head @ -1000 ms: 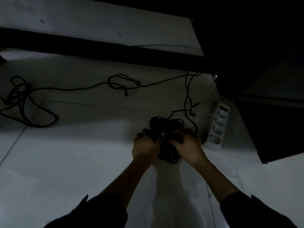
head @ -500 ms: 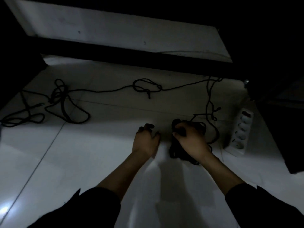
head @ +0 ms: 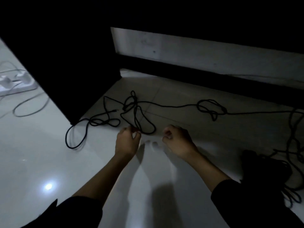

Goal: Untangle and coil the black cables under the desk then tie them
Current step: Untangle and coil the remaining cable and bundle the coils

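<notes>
Black cables lie tangled on the pale tiled floor under the desk. A knotted tangle of loops (head: 134, 111) sits just beyond my hands, and a second knot (head: 210, 107) lies further right along the same line. My left hand (head: 127, 140) has curled fingers and pinches the near end of a loop (head: 144, 131) of that tangle. My right hand (head: 176, 139) hovers beside it with curled fingers, holding nothing. A dark coiled bundle of cable (head: 264, 168) lies on the floor at the right, apart from both hands.
A black desk panel (head: 74, 71) stands at the left, a dark rail (head: 213, 79) runs along the back wall. A white power strip (head: 18, 83) with a grey cord (head: 31, 109) lies beyond the panel. More cable hangs at the right edge (head: 291, 129).
My right hand let go of the coiled bundle, which now lies on the floor to the right. The view swung left and both hands moved to the left tangle.
</notes>
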A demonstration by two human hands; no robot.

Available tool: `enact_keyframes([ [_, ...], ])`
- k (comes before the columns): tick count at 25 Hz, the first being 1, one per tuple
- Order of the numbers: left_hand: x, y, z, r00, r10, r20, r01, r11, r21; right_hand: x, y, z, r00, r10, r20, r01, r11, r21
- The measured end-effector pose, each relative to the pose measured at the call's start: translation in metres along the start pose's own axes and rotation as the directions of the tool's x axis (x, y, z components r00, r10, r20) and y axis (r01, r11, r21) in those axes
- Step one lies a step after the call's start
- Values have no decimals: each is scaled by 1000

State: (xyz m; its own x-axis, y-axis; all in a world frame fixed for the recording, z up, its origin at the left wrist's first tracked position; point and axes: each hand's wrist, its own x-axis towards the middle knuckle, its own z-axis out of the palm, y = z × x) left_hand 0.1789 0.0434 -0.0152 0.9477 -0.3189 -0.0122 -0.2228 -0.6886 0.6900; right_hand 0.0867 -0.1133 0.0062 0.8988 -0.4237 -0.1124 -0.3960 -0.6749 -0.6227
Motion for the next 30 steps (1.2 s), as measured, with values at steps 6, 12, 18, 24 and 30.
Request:
enact_keyframes([
  [6, 74, -46, -39, 992, -56, -117, 75, 984, 163, 62, -58, 50, 995, -100, -10, 99, 992, -82],
  [12, 119, -80, -45, 995, -96, -29, 99, 901, 422, 102, -74, 82, 988, -117, 97, 136, 965, -225],
  [18, 115, -79, -34, 989, -149, 18, 122, 872, 475, 102, -55, 95, 984, -100, 145, 139, 947, -289],
  [24, 67, -56, 0, 991, 18, 131, -73, 902, 425, 71, -19, 72, 989, -39, 141, 76, 961, -265],
  [30, 6, -33, 28, 933, 243, 266, -308, 921, 239, 10, 22, 42, 981, -43, 187, 99, 949, -301],
])
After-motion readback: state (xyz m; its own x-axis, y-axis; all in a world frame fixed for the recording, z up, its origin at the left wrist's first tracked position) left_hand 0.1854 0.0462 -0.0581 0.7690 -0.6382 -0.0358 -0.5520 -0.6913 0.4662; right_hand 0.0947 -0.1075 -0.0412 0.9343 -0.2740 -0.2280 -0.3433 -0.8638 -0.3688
